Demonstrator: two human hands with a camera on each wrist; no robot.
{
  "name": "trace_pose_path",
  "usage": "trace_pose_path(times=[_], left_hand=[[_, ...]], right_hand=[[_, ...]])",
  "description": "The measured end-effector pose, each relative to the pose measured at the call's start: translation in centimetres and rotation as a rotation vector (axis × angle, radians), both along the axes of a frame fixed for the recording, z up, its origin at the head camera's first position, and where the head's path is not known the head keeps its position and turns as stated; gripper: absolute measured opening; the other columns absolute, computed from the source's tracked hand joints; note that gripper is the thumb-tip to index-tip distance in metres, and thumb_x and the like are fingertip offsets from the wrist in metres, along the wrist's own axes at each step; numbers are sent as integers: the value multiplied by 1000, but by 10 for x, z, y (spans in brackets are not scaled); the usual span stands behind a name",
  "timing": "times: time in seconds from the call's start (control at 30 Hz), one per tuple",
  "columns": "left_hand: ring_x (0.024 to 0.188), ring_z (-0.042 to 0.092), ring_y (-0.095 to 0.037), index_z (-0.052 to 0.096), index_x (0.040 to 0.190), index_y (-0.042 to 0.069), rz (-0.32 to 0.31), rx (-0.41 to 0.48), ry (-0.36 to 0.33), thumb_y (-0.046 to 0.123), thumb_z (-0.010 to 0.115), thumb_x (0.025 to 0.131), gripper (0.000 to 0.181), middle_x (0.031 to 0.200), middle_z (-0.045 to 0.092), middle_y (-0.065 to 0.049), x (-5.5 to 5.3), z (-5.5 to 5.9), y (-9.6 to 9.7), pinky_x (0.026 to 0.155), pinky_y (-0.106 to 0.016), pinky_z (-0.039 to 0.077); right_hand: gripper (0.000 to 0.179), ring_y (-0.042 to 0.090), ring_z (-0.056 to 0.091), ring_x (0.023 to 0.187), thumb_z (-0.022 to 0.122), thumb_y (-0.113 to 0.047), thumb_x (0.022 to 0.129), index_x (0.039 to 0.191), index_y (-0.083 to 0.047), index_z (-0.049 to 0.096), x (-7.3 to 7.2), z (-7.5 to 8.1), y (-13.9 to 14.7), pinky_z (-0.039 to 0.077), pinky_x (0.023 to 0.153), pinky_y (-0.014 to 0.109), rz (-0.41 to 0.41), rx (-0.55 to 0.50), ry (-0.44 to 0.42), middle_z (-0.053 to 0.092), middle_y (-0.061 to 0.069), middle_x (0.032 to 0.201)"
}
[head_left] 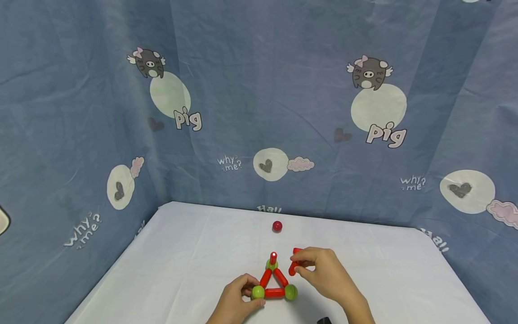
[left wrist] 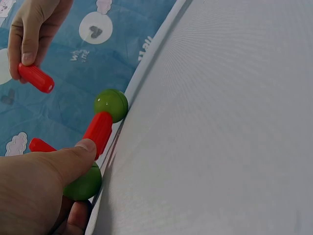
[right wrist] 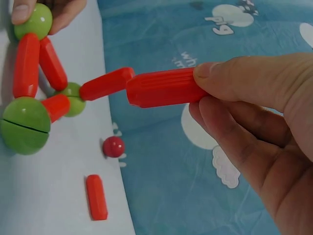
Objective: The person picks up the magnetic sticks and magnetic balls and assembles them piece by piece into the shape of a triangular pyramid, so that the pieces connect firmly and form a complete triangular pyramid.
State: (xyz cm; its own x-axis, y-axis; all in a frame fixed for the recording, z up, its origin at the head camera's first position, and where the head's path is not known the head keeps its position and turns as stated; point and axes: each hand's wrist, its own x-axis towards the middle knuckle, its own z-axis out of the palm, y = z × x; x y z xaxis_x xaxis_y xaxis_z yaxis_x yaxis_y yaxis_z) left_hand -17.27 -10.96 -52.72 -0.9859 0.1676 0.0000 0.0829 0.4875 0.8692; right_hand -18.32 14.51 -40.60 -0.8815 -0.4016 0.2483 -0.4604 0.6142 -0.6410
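A triangle of red rods (head_left: 274,292) joined by green balls (head_left: 291,292) lies on the white table. From its far green ball (head_left: 272,265) another red rod (right wrist: 106,84) stands up. My left hand (head_left: 241,294) holds the near-left green ball (head_left: 258,292) between thumb and fingers; in the left wrist view its thumb overlaps a red rod (left wrist: 99,133). To the right of the triangle, my right hand (head_left: 323,272) pinches a loose red rod (right wrist: 164,88) by one end, the other end pointing away from the fingers. The held rod's ribbed side shows in the right wrist view.
Beyond the triangle, a small red ball (head_left: 277,226) sits toward the table's back edge. One more red rod (right wrist: 97,197) lies loose on the table, partly behind my right hand in the head view. A black object (head_left: 324,320) shows at the front edge. Patterned blue cloth (head_left: 243,90) hangs behind.
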Motion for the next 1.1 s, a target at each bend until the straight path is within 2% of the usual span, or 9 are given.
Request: trace_pose_path(times=[0.2,0.47,0.7,0.93,1.1], left_hand=[[85,58,-10,67,107,16,-3,1,1,26,90,77,39,101,67,4,0,1,0,72,-18,50],[85,59,-10,66,107,16,-3,5,0,28,90,77,41,101,67,4,0,0,-1,72,-18,51],[84,59,-6,66,107,15,-20,24,30,26,90,77,40,103,68,3,2,0,-1,72,-18,51],[85,58,-5,66,107,15,-29,30,40,26,90,78,39,104,68,3,3,0,-2,73,-17,50],[84,57,-4,66,107,15,-28,25,43,26,90,77,40,103,68,3,3,0,-2,73,-17,50]], right_hand=[[21,6,72,87,78,-3,86,103,-16,79,-1,-3,-3,61,83,36,11,37,-16,76,-4,100],[19,8,72,87,78,-6,86,103,-16,80,-2,-5,-5,61,81,34,34,70,-58,76,-6,99],[19,10,72,87,78,-6,87,104,-13,80,-3,-8,-6,61,82,39,53,80,-92,77,-4,98],[19,10,72,87,79,-7,86,104,-13,80,-5,-9,-7,62,79,33,64,104,-111,78,-4,98],[18,11,72,86,79,-6,86,103,-12,80,-6,-11,-7,62,79,36,73,105,-126,78,-4,98]])
